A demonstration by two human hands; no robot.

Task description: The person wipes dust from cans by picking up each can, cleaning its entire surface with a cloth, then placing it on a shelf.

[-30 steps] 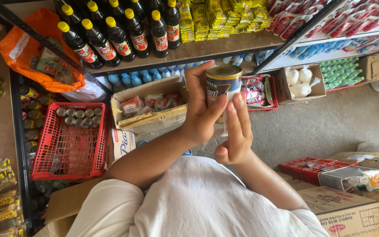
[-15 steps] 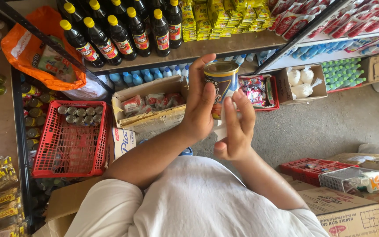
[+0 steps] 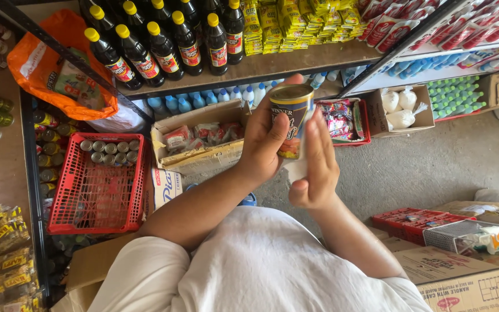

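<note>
Person wears plain white short-sleeved cotton T-shirt [image 3: 261, 271], no print visible, soft creases across chest and shoulders. Sleeves end above the elbows; both forearms bare. Left hand [image 3: 267, 144] and right hand [image 3: 319, 167] bare: no gloves, rings, watch or bracelets visible. Fingernails short, unpainted as far as can be told.

Tin can [image 3: 290, 118], held in the left grip [image 3: 267, 141]: metal, dull gold top, glossy printed paper label. Against its right side, under the right grip [image 3: 317, 167], a scrap of white cloth or paper; which one cannot be told. Left of the grips, basket [image 3: 96, 188]: red plastic mesh, holding small metal tins. Beyond the grips, dark bottles [image 3: 168, 46]: glossy, yellow plastic caps. Box [image 3: 203, 156] just left: matt brown cardboard, worn. Floor [image 3: 423, 167] to the right: rough grey concrete.
</note>
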